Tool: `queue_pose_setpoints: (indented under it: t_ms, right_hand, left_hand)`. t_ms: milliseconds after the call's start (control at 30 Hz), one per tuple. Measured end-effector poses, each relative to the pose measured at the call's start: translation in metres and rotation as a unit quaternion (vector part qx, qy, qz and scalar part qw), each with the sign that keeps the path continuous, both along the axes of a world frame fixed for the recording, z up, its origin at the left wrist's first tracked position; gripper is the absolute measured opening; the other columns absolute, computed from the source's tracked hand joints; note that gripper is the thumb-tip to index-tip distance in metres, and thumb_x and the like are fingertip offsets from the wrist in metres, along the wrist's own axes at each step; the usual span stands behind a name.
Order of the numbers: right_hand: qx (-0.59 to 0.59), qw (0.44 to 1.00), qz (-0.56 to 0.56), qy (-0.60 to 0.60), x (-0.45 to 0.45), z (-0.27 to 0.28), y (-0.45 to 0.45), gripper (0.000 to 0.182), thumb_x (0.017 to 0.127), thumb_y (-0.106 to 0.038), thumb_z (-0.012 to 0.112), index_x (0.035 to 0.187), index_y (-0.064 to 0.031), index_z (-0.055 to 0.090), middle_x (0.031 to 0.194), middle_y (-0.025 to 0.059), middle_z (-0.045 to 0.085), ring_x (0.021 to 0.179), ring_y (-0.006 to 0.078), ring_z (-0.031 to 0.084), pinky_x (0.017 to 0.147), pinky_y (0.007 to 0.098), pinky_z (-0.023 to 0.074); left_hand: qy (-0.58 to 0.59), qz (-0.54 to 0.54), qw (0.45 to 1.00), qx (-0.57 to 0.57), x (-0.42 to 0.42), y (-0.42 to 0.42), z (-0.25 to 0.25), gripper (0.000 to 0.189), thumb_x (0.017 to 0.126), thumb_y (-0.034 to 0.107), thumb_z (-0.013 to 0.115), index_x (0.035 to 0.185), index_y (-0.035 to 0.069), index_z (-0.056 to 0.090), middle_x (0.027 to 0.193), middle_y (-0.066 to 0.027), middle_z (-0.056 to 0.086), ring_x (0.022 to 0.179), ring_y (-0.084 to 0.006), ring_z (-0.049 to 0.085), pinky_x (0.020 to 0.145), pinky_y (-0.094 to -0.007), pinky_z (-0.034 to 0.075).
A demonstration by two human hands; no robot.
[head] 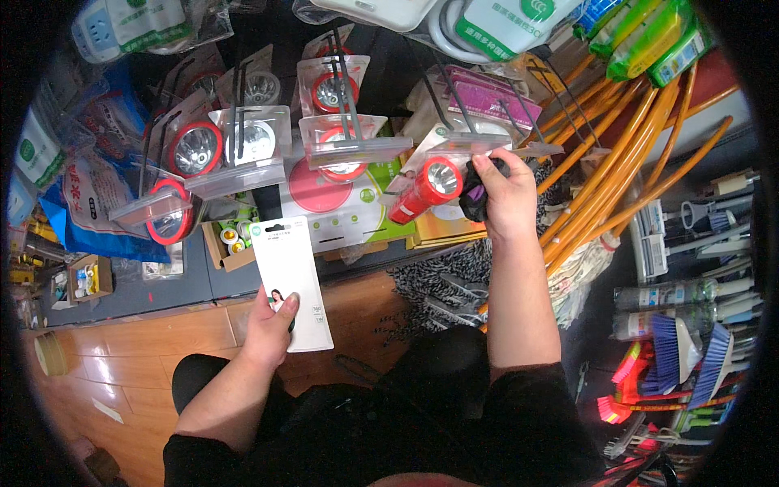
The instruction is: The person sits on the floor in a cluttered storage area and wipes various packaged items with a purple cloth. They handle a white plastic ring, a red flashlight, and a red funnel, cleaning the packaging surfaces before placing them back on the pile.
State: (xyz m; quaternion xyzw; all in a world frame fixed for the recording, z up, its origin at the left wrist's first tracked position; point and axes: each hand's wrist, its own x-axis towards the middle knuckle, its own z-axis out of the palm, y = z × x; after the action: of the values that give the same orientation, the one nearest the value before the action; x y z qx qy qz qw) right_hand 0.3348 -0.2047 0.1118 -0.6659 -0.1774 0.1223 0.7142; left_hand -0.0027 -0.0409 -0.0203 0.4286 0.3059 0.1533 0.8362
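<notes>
My left hand [274, 322] holds a white hang card [289, 255] by its lower left side, thumb on its printed front. The card has a hang slot at its top and bears writing and a small picture. My right hand [511, 195] is raised at the display hooks, its thumb and fingers closed on a dark bunched item [475, 204] with a purple patch. Its fingertips are close to the clear label holder [468, 145] at a hook's end. Just left of that hand, a red flashlight [429, 189] hangs tilted in front of its card.
More packaged flashlights [195, 149] hang on black metal hooks [344, 91] to the left. Beneath are a dark shelf [182, 295] and a small cardboard box [228, 246]. Orange poles [614, 176] lean at the right, near several brushes [666, 353]. Packaged power strips [517, 27] hang above.
</notes>
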Motion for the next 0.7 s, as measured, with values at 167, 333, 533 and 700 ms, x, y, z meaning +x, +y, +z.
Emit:
queue_pose_setpoints:
  t_ms: [167,333,533,700]
  right_hand:
    - [0.062,0.997,0.043,-0.013,-0.001,-0.001,0.007,0.011,0.092,0.000,0.070,0.103,0.0014,0.070,0.097,0.0037,0.070,0.086,0.0102,0.063,0.081,0.0252,0.0517]
    - [0.066,0.998,0.005,-0.017,-0.002,0.000,0.016,0.014,0.093,0.002,0.067,0.107,0.0025,0.070,0.100,0.0043,0.071,0.090,0.0112,0.064,0.084,0.0264,0.0526]
    - [0.057,0.998,-0.022,-0.016,-0.002,-0.001,0.024,0.019,0.093,0.001,0.067,0.112,0.0028,0.069,0.104,0.0059,0.071,0.092,0.0127,0.066,0.085,0.0277,0.0533]
    - [0.102,0.995,-0.008,-0.009,-0.002,-0.004,0.016,0.020,0.092,-0.005,0.072,0.111,0.0014,0.068,0.103,0.0065,0.072,0.088,0.0147,0.068,0.082,0.0301,0.0551]
  left_hand:
    - [0.009,-0.028,0.999,-0.023,-0.002,0.002,-0.010,0.048,0.099,0.016,0.066,0.140,0.001,0.046,0.126,-0.0061,0.060,0.116,-0.0152,0.055,0.103,-0.0328,0.043]
    - [0.014,-0.003,1.000,0.009,0.005,-0.002,-0.021,0.036,0.102,0.015,0.057,0.135,0.003,0.047,0.116,-0.0120,0.066,0.102,-0.0244,0.068,0.089,-0.0412,0.056]
    - [-0.041,-0.029,0.994,-0.094,0.010,-0.003,-0.002,0.033,0.108,0.021,0.046,0.135,0.003,0.047,0.118,-0.0148,0.066,0.107,-0.0294,0.068,0.092,-0.0433,0.057]
    - [0.025,-0.037,0.996,-0.080,0.007,-0.005,-0.015,0.031,0.108,0.025,0.049,0.131,0.005,0.052,0.119,-0.0084,0.066,0.109,-0.0213,0.065,0.096,-0.0397,0.053]
